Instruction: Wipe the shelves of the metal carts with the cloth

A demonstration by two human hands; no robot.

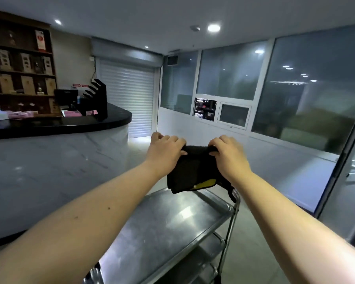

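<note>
My left hand (pixel 166 149) and right hand (pixel 226 153) each pinched the top edge of the folded black cloth (pixel 190 171), held above the far end of the metal cart's top shelf (pixel 162 222).

Dim, bluish room. Recessed ceiling lights (pixel 213 28) blow out; reflections on glass wall (pixel 316 89); glare on cart shelf (pixel 184 214). Wide-angle bending at edges; overall soft.

the cloth (pixel 190 167) looks matt, dark and soft. the metal cart (pixel 162 226) shelf is smooth, glossy steel. the counter top (pixel 74 124) is glossy black.
</note>
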